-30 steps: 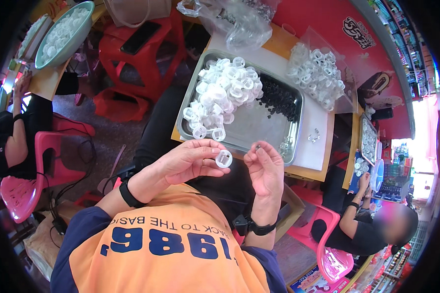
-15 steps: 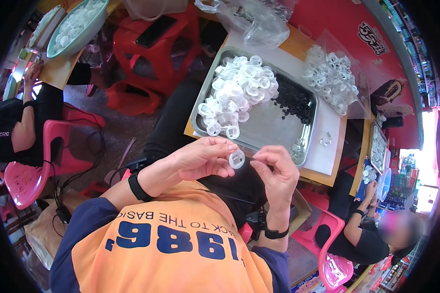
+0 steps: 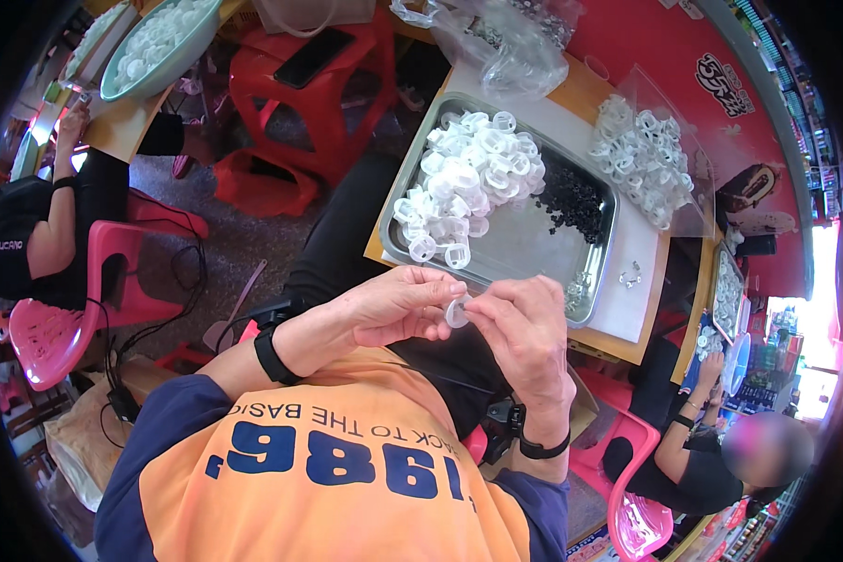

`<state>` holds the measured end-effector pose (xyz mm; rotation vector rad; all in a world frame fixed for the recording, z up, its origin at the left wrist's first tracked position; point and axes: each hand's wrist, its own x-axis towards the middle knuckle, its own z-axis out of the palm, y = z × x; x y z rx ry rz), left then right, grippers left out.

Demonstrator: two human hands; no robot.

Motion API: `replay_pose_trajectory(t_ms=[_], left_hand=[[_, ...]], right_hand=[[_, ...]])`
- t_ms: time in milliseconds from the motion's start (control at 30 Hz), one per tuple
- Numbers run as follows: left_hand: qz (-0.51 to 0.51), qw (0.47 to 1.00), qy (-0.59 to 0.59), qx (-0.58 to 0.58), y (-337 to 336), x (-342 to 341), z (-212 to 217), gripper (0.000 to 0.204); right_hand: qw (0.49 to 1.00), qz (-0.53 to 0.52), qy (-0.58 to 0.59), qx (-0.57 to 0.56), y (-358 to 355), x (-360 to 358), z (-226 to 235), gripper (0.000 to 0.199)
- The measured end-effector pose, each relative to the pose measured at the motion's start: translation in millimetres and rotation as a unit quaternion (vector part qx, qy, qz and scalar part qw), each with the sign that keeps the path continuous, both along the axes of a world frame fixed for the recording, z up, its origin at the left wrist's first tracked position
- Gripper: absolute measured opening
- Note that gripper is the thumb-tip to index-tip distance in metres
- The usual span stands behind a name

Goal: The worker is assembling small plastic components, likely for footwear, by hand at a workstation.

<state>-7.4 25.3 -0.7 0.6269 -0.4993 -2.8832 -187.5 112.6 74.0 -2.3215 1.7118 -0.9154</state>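
Observation:
Between thumb and fingers of my left hand [image 3: 398,304] is a small round translucent white plastic piece [image 3: 455,313], held over my lap. My right hand [image 3: 523,323] is closed in a pinch, its fingertips against the right side of that piece. Whatever lies between those fingertips is hidden. Just beyond my hands stands a metal tray [image 3: 525,245]. On its left lies a heap of similar white plastic pieces [image 3: 473,173], on its right a pile of tiny black parts [image 3: 573,201]. Small clear or silvery bits [image 3: 579,288] lie in the near right corner.
A clear bag of white rings [image 3: 648,159] lies right of the tray, near a few loose small parts [image 3: 631,274]. Another plastic bag [image 3: 515,56] sits behind. Red stools [image 3: 314,103], one bearing a phone [image 3: 315,56], stand left. Co-workers sit at left [image 3: 42,229] and right [image 3: 702,459].
My right hand has moved left, bringing its pinched fingertips onto the white piece. The piece has turned more edge-on. My left hand keeps hold of it.

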Motion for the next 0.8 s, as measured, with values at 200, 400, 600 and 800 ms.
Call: replay_pose_trajectory(t_ms=[200, 400, 600, 800], left_hand=[[0.003, 1.0, -0.002, -0.003, 1.9, -0.9, -0.1, 0.023], [0.011, 0.998, -0.039, -0.053, 6.0, -3.4, -1.8, 0.022], [0.006, 0.998, -0.059, -0.02, 7.5, -2.0, -15.9, 0.024], [-0.007, 0.999, -0.029, -0.011, 2.5, -2.5, -15.3, 0.025]], right_hand=[[0.999, 0.007, 0.041, -0.008, 2.1, 2.3, 0.8, 0.017], [0.995, 0.013, 0.1, -0.014, 4.6, 4.7, 1.7, 0.019], [0.999, 0.028, 0.023, 0.036, 2.7, 2.8, -14.6, 0.014], [0.866, -0.115, -0.413, 0.257, 16.5, 4.8, -35.9, 0.015]])
